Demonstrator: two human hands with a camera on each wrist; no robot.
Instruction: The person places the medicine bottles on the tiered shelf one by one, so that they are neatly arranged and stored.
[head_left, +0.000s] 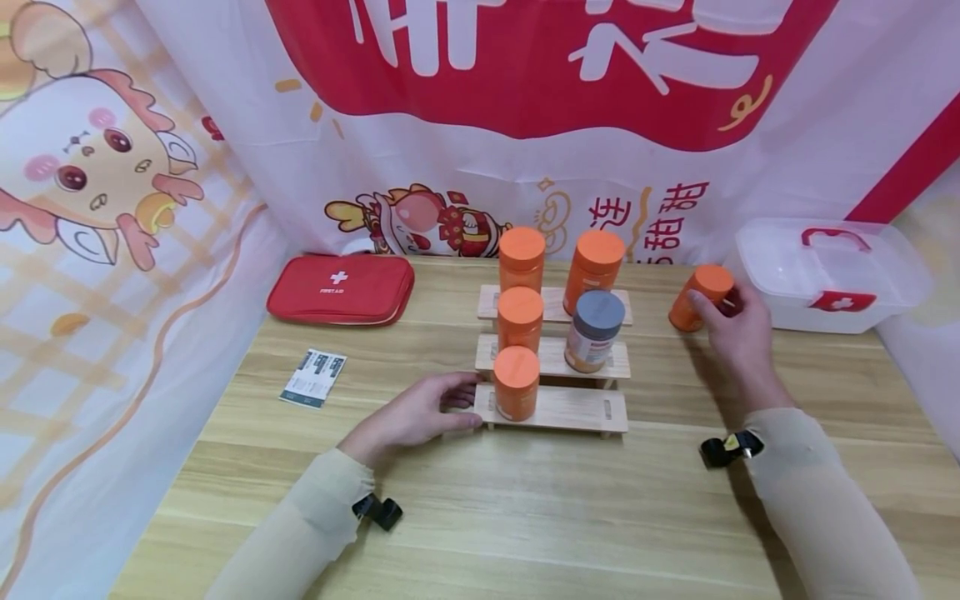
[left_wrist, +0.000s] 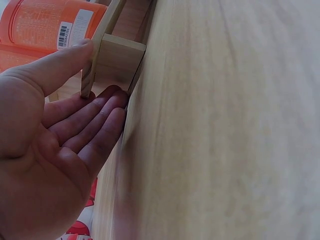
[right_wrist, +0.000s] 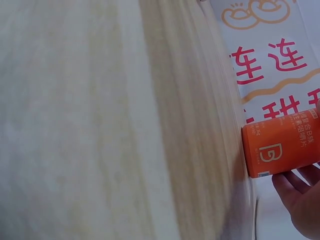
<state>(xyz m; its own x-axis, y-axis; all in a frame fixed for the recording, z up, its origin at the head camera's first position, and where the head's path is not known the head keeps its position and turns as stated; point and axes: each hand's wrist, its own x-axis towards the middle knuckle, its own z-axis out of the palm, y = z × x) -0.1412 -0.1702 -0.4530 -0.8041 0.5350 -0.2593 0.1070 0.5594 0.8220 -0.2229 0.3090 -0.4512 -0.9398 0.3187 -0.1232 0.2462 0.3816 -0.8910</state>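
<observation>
At the right, my right hand [head_left: 738, 329] grips an orange vitamin bottle [head_left: 686, 310] between thumb and fingers. In the right wrist view this orange vitamin bottle [right_wrist: 280, 145] stands with its base at the tabletop. My left hand [head_left: 423, 408] holds the left end of a three-step wooden rack [head_left: 573, 406]; the left wrist view has the thumb on the board's edge and the fingers beneath. Orange bottles [head_left: 516, 385] line the left side of all three steps. Another orange bottle [head_left: 595, 271] is on the top step's right, above a grey-lidded bottle [head_left: 591, 342] on the middle step.
A red first-aid pouch [head_left: 341, 292] lies at the back left, with a printed card [head_left: 313, 377] in front of it. Behind my right hand stands a translucent box [head_left: 806, 279] with a red handle. Printed cloth [head_left: 450, 150] hangs along the table's back edge.
</observation>
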